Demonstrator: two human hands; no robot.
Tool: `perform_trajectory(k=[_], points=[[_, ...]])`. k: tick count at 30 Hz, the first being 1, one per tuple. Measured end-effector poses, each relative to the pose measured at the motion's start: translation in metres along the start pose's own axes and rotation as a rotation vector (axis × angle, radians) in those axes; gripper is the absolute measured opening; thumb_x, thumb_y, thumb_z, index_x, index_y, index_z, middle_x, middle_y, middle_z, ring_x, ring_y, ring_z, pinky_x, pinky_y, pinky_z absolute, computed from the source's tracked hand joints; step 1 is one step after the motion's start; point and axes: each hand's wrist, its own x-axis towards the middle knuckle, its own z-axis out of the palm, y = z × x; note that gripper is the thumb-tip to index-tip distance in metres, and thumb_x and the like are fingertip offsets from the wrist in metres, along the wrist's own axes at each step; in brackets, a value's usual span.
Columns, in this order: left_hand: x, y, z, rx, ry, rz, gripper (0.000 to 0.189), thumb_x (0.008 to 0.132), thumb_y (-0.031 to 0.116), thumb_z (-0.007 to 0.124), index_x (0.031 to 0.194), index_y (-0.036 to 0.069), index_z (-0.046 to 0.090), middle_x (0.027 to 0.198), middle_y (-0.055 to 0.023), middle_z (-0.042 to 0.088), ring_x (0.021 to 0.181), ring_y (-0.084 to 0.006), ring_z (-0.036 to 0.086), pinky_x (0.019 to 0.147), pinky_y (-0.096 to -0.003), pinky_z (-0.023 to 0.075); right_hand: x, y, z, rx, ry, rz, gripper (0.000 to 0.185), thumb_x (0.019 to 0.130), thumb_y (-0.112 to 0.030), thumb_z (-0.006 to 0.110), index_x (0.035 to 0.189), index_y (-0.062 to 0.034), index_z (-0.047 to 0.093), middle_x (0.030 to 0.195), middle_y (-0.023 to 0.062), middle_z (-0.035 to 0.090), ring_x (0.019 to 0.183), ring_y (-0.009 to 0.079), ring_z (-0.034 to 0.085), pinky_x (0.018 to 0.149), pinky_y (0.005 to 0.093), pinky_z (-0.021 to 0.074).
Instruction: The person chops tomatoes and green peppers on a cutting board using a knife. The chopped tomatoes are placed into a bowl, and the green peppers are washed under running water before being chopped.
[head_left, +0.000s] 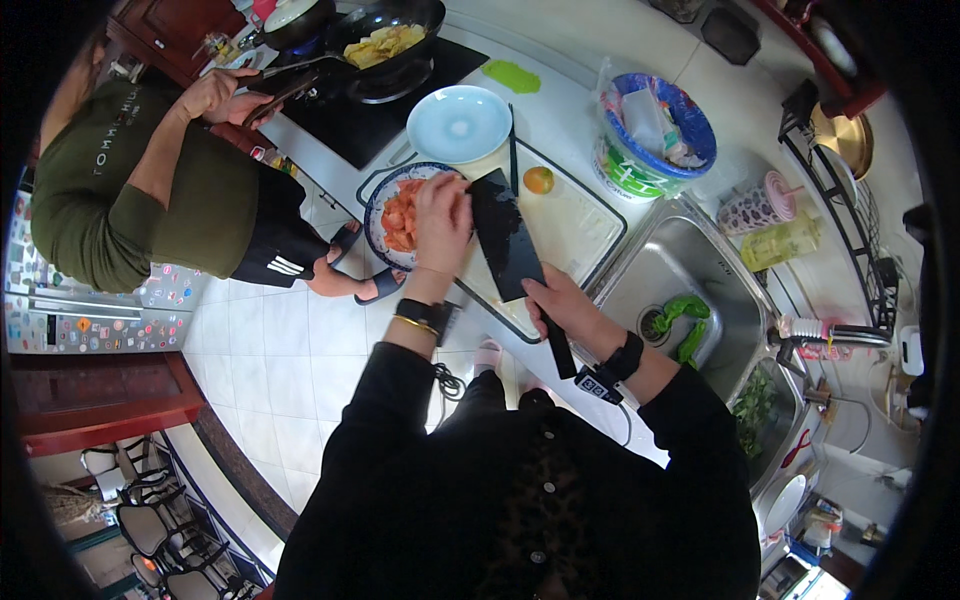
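Note:
My right hand (559, 300) grips the black handle of a cleaver (506, 232). Its broad dark blade lies flat-side up above a white cutting board (577, 225) and looks wet. Over the right side of a blue-and-white patterned dish (373, 229), my left hand (442, 225) has its fingers bent, close beside the blade. Whether it holds a piece or touches the blade is hidden. Chopped tomato (399, 217) lies in the dish, partly covered by that hand. Farther back on the board rests an orange-red tomato (538, 180).
A pale blue plate (459, 124) and dark chopsticks (513, 150) lie behind the board. A lined bucket (652, 142) stands near the sink (660, 232), which holds green peppers (686, 319). At left, another person (165, 172) works a spatula in a wok (390, 45).

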Motion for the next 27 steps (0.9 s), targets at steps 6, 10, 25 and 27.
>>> perform_trajectory(k=[6, 10, 25, 27], points=[[0.006, 0.005, 0.020, 0.025, -0.093, 0.110, 0.014, 0.085, 0.005, 0.067, 0.098, 0.007, 0.073, 0.111, -0.0144, 0.070, 0.110, -0.0380, 0.065, 0.097, -0.0471, 0.0516, -0.055, 0.013, -0.042, -0.077, 0.236, -0.018, 0.010, 0.108, -0.017, 0.049, 0.108, -0.0066, 0.049, 0.062, 0.0018, 0.052, 0.043, 0.0136, 0.052, 0.040, 0.0287, 0.0423], [0.011, 0.024, 0.095, 0.089, -0.203, 0.178, 0.047, 0.085, 0.007, 0.066, 0.131, 0.012, 0.063, 0.130, -0.0159, 0.062, 0.123, -0.0374, 0.057, 0.099, -0.0439, 0.0515, -0.093, 0.026, -0.055, 0.019, 0.427, -0.037, 0.011, 0.106, -0.016, 0.051, 0.102, -0.0058, 0.051, 0.060, 0.0035, 0.053, 0.044, 0.0151, 0.052, 0.042, 0.0303, 0.0422], [-0.028, 0.051, 0.071, -0.006, -0.388, 0.088, 0.040, 0.083, 0.006, 0.069, 0.122, 0.016, 0.065, 0.119, -0.0086, 0.063, 0.114, -0.0337, 0.059, 0.092, -0.0444, 0.0529, -0.103, 0.046, -0.066, -0.443, 0.495, 0.007, 0.013, 0.105, -0.015, 0.052, 0.103, -0.0024, 0.053, 0.058, 0.0037, 0.053, 0.040, 0.0159, 0.052, 0.039, 0.0320, 0.0428], [-0.021, 0.047, 0.078, -0.052, -0.435, 0.010, 0.042, 0.083, 0.009, 0.070, 0.124, 0.016, 0.063, 0.118, -0.0095, 0.064, 0.112, -0.0342, 0.061, 0.091, -0.0441, 0.0534, -0.084, 0.044, -0.068, -0.486, 0.507, 0.038, 0.014, 0.104, -0.015, 0.052, 0.101, -0.0016, 0.053, 0.058, 0.0039, 0.053, 0.041, 0.0160, 0.053, 0.039, 0.0330, 0.0431]])
